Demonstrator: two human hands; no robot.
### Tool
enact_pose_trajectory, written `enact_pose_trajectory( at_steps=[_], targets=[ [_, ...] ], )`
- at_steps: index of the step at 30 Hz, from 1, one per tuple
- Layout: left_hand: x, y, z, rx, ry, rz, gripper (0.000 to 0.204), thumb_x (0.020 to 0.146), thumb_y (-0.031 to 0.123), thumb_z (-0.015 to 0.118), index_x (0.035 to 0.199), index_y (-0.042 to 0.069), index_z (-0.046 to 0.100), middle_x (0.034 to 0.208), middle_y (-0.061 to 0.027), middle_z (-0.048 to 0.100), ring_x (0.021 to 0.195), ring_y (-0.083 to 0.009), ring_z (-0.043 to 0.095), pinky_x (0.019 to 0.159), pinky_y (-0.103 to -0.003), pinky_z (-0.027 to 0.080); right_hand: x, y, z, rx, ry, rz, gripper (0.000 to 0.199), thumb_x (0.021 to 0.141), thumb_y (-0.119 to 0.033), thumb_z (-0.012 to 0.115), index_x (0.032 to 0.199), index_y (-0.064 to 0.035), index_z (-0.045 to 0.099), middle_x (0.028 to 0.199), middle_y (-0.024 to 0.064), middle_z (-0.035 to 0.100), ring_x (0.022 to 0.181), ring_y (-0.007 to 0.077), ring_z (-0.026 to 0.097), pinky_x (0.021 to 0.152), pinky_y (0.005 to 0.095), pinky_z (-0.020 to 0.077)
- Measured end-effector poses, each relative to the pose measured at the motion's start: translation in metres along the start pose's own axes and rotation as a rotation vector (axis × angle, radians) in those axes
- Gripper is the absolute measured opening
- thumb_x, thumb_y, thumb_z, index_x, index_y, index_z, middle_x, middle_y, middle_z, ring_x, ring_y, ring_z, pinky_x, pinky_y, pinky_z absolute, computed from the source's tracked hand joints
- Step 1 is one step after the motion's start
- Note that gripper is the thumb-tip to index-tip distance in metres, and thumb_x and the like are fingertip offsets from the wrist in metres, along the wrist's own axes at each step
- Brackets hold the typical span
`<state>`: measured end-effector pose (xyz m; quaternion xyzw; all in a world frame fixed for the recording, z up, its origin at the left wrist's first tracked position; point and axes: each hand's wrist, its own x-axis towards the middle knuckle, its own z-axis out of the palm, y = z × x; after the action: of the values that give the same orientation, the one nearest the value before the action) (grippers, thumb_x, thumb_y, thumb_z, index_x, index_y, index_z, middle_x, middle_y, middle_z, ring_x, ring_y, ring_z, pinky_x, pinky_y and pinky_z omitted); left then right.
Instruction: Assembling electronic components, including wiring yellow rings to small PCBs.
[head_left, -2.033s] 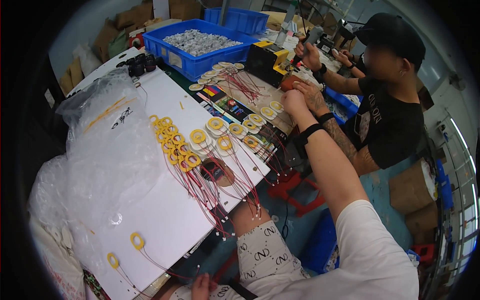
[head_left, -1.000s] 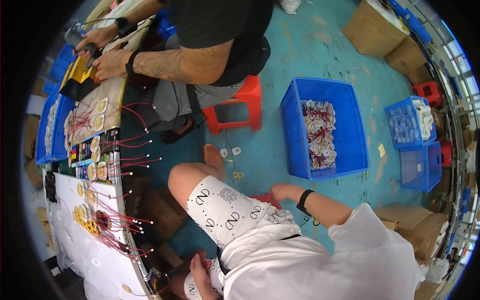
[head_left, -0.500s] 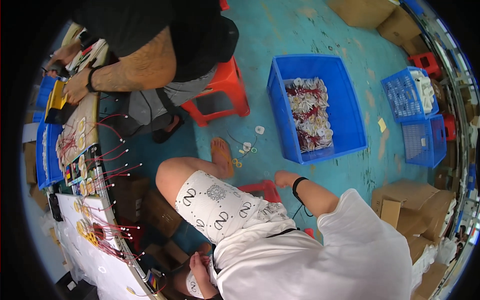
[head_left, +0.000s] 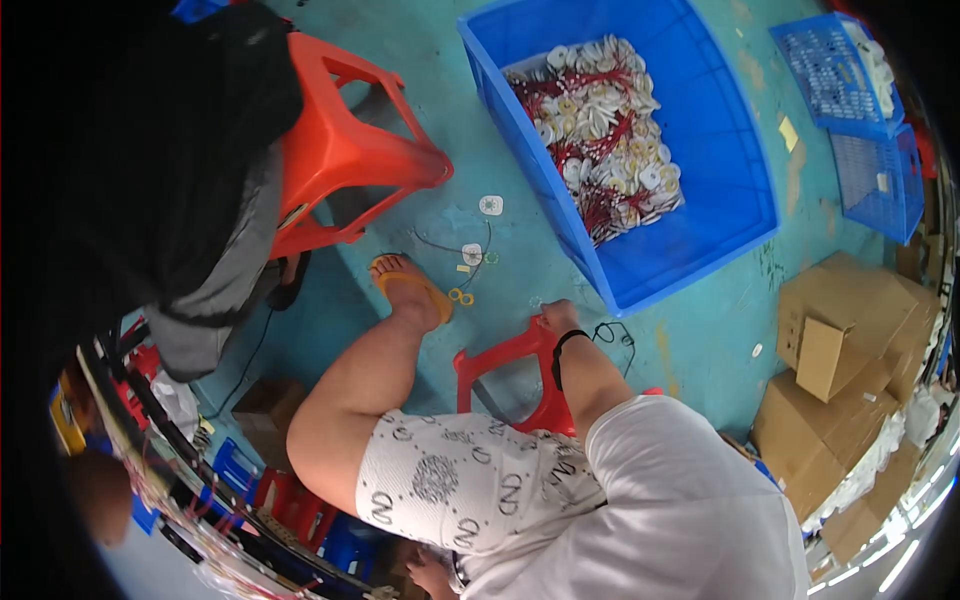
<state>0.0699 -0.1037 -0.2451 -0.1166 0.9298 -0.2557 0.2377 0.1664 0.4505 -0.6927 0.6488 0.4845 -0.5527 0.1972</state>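
My right hand [head_left: 560, 316], black band on the wrist, is curled closed at the corner of a red plastic stool [head_left: 505, 355]. It overlaps the stool's leg, and whatever lies inside the fingers is hidden. Low in the picture, my left hand [head_left: 428, 572] lies in shade beside the hem of my white patterned shorts [head_left: 440, 485]; its fingers are unclear. My bare leg stretches toward a foot in a yellow sandal [head_left: 432, 295]. Close to that foot lie yellow rings [head_left: 461, 297], white discs [head_left: 490, 205] and a thin dark wire [head_left: 440, 245].
A big blue bin [head_left: 705, 170] holds many white discs with red wires. Beyond it stand blue baskets [head_left: 830, 75] and cardboard boxes [head_left: 850, 310]. A seated co-worker in dark clothes occupies another red stool [head_left: 340, 150]. A cluttered bench edge [head_left: 150, 400] runs along the lower left.
The view has swung, so the bin and co-worker's stool look larger and the bench has slid down to the lower left. My right hand stays by the stool, now overlapping its corner.
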Motion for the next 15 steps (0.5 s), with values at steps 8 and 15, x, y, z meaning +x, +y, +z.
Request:
enact_pose_trajectory(
  at_steps=[8,15],
  targets=[
    [0.202,0.607,-0.086,0.649,0.076,0.275,0.069,0.091,0.045,0.054,0.134,-0.007,0.040,0.137,-0.0219,0.044,0.130,-0.0384,0.040,0.106,-0.048,0.028,0.017,-0.032,0.066,0.865,0.256,0.510,0.030,0.093,-0.022,0.072,0.082,0.0041,0.063,0.075,0.0122,0.065,0.069,0.0271,0.071,0.048,0.0338,0.0559],
    [0.215,0.654,-0.049,1.057,0.268,0.872,0.098,0.084,0.054,0.052,0.151,-0.009,0.018,0.158,-0.0188,0.026,0.150,-0.0338,0.020,0.122,-0.045,0.008,0.046,-0.008,0.073,-0.550,0.225,-0.189,0.027,0.083,-0.025,0.074,0.083,0.0000,0.065,0.076,0.0184,0.070,0.076,0.0291,0.073,0.064,0.0412,0.0570]
  ],
)
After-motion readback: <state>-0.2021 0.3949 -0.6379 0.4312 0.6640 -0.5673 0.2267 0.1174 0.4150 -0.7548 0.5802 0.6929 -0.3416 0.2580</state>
